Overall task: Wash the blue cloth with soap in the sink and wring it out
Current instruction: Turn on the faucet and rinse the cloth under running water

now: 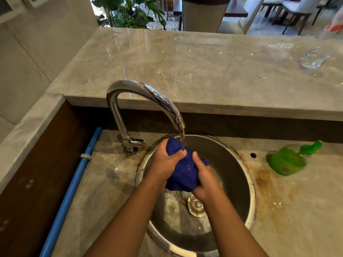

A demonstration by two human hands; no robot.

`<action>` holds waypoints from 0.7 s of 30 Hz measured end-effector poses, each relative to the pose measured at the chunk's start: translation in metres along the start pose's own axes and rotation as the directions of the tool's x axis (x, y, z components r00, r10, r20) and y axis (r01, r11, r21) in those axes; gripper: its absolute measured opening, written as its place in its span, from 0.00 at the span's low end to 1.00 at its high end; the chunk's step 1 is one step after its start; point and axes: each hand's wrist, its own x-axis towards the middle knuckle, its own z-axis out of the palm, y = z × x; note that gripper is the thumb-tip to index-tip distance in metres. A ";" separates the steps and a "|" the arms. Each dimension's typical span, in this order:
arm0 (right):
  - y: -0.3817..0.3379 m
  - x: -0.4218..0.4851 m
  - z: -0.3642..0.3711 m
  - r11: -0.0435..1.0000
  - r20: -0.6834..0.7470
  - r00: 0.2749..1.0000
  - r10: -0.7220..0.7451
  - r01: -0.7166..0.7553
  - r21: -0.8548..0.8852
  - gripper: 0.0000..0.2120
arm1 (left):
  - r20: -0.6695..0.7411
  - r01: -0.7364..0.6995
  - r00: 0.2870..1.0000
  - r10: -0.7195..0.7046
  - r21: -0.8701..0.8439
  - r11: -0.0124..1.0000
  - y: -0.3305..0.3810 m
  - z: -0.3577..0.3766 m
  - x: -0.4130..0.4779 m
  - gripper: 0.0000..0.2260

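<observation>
I am finding no readable text, brand, number or sign anywhere in view. I am noting one small dark patch (286, 170) on the green bottle (284, 160) lying on the desk (297, 210); it is showing too blurred to read.

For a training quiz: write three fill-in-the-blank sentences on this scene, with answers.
1. The cloth under the running faucet is ____ in colour.
2. The left hand and right hand grip the cloth above the round metal ____.
3. The green bottle sits on the counter on the person's ____ side.
Answers: blue; sink; right.
</observation>
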 end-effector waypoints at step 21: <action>-0.015 -0.012 0.017 0.870 -0.136 0.928 -0.346 0.264 -0.415 0.11 | -0.260 0.043 0.965 -0.035 0.026 0.999 -0.008 0.002 0.008 0.12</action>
